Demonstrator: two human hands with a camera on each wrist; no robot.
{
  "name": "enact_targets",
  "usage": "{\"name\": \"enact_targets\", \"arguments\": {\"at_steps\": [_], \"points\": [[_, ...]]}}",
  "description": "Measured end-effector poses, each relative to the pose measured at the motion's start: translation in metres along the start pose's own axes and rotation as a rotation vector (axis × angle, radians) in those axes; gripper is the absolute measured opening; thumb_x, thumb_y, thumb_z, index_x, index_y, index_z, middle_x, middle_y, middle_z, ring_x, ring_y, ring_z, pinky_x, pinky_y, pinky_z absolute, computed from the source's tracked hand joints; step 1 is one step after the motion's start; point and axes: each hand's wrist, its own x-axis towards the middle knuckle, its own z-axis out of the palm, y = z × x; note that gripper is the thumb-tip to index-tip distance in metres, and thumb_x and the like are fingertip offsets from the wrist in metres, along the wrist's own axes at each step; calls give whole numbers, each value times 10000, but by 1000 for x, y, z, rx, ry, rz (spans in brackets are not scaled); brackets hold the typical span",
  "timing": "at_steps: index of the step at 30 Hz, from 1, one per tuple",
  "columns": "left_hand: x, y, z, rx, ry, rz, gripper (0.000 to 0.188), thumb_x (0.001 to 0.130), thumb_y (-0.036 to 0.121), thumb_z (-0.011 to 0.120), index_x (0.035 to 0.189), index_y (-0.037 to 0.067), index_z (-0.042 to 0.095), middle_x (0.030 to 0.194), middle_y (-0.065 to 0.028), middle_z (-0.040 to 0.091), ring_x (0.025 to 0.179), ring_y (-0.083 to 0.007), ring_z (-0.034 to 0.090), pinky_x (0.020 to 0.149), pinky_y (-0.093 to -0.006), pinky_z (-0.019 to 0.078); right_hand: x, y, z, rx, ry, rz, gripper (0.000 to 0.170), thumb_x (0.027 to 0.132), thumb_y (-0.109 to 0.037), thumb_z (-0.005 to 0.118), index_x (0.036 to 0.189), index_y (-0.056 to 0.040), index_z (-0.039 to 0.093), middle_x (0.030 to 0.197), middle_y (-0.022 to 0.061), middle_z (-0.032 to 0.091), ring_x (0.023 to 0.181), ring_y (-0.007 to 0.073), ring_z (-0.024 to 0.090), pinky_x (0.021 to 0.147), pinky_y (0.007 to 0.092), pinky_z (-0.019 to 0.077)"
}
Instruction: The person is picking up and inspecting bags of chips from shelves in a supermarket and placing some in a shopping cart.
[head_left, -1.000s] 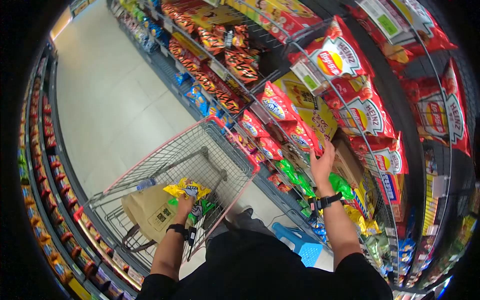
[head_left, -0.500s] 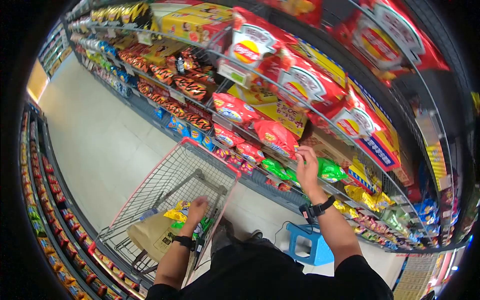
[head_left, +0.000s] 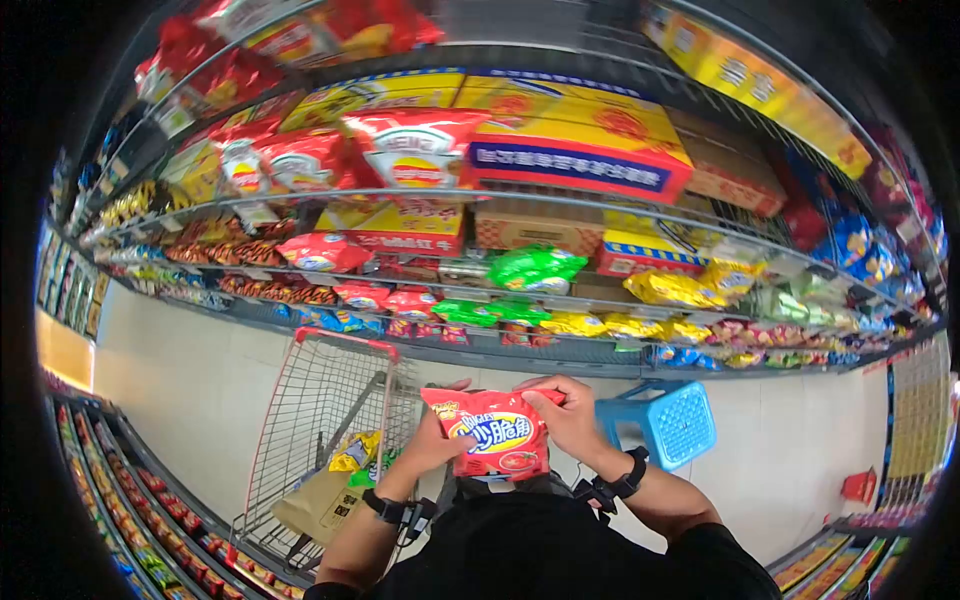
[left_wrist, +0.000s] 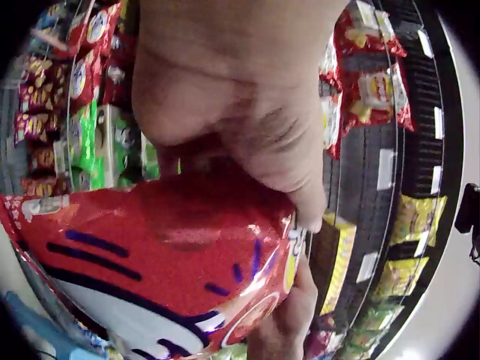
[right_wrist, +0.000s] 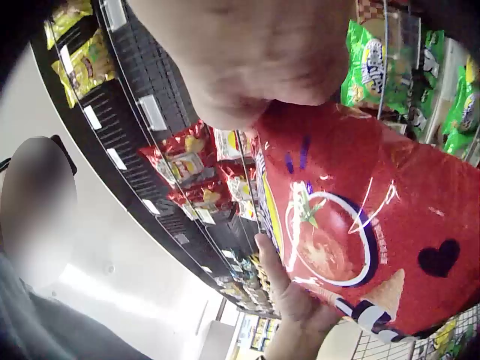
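Note:
In the head view a red snack bag (head_left: 500,432) is held up in front of the body, its printed front facing the head camera. My left hand (head_left: 432,442) grips its left side, thumb across the front. At the upper right corner my right hand (head_left: 570,412) pinches the bag, thumb on the front. The left wrist view has the red bag (left_wrist: 172,247) below my left hand (left_wrist: 232,97), whose fingertips are partly hidden. From the right wrist view, the bag (right_wrist: 375,217) fills the lower right, with my right hand (right_wrist: 255,52) at its top edge.
A shopping cart (head_left: 300,420) with a paper bag (head_left: 312,508) and a yellow snack bag (head_left: 352,455) stands at the left. A blue stool (head_left: 682,425) is on the right. Shelves of snack bags and boxes (head_left: 570,150) run across ahead; another shelf stands lower left.
The red bag has come off the shelf in my right hand to the front of the body. My left hand has left the cart and now grips it too. The view has swung right.

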Motion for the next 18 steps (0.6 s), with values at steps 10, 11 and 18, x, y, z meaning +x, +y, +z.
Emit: {"name": "enact_targets", "arguments": {"at_steps": [10,11,18], "points": [[27,-32,143,129,40,-143,582,783,65,761,1267,11,444,1132,-88,618,1037,-162,611,921,-334,499,-69,4,-135,189,166,-31,284,908,-65,640,1151,30,528,1145,158,652,1004,175,627,898,314,504],[30,-27,153,128,36,-141,582,783,65,761,1267,11,444,1132,-88,618,1037,-162,611,921,-334,499,-77,9,-140,186,170,-33,284,908,-65,640,1151,30,528,1145,158,652,1004,175,627,898,314,504],[24,-18,177,38,-1,-22,472,859,123,715,1256,12,485,1149,-72,622,1030,-132,602,901,-307,500,-108,39,-148,415,12,251,478,914,-183,660,1297,1,442,1203,106,602,1062,164,597,923,332,498]]}}
